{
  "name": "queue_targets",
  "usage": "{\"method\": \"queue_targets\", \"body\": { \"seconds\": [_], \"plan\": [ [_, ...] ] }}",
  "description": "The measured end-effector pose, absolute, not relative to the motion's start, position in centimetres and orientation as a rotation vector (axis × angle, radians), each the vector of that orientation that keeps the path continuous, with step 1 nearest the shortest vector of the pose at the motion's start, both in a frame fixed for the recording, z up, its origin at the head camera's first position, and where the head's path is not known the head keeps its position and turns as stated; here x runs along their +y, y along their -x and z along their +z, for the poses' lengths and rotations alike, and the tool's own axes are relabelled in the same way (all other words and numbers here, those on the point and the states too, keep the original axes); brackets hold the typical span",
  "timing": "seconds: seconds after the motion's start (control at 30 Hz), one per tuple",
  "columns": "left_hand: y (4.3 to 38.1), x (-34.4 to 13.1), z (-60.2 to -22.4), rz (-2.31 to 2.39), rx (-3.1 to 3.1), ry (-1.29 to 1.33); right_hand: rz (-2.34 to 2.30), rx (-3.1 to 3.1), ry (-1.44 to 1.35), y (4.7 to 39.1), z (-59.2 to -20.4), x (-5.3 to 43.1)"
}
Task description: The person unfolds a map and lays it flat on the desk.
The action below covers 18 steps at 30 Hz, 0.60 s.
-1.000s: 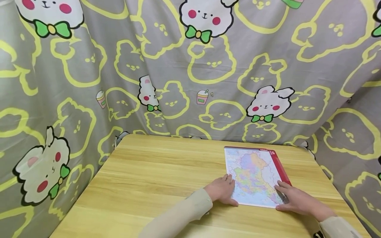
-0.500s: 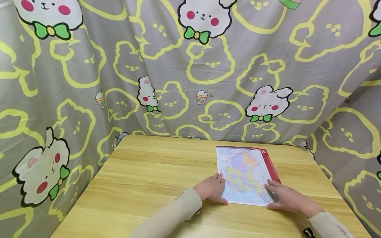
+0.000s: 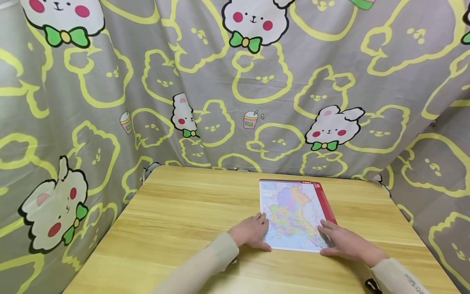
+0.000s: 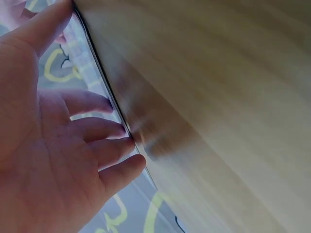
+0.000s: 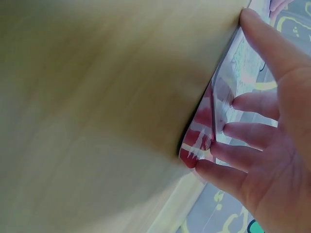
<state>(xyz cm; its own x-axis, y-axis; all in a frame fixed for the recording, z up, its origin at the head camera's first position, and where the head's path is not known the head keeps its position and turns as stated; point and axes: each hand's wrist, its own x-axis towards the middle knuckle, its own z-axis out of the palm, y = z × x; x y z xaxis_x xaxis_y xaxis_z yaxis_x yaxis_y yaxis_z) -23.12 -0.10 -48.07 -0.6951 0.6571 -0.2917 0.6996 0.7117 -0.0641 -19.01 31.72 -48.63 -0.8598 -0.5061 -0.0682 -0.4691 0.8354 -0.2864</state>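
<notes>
A thin rectangular map (image 3: 290,214), printed in several colours with a red band (image 3: 324,206) down its right side, lies flat on the table towards the right in the head view. At its left edge rests my left hand (image 3: 249,231), fingers extended and thumb by the near corner. My right hand (image 3: 346,243) lies over the near right part, fingertips on the surface and thumb at the near corner. The left wrist view has the left fingertips (image 4: 124,167) right along the map's dark edge. In the right wrist view, relaxed right fingers (image 5: 238,158) touch the glossy red side.
The wood-grain table (image 3: 176,212) stretches left of the map. Behind and on both sides hangs a grey curtain (image 3: 216,81) with yellow outlines and white rabbits. A dark strap (image 3: 372,286) shows near the right sleeve.
The map has slid left across the table, with both hands moving along at its two sides. Its tilt and the hands' hold on its edges look the same.
</notes>
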Motion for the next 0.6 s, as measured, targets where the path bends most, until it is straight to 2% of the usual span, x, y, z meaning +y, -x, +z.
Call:
{"method": "queue_targets", "body": {
  "seconds": [0.6],
  "plan": [
    [23.6,-3.5,-48.2,-0.259,2.668,-1.028,-0.378,2.850,0.835,20.1,-48.6,29.2]
  ]
}}
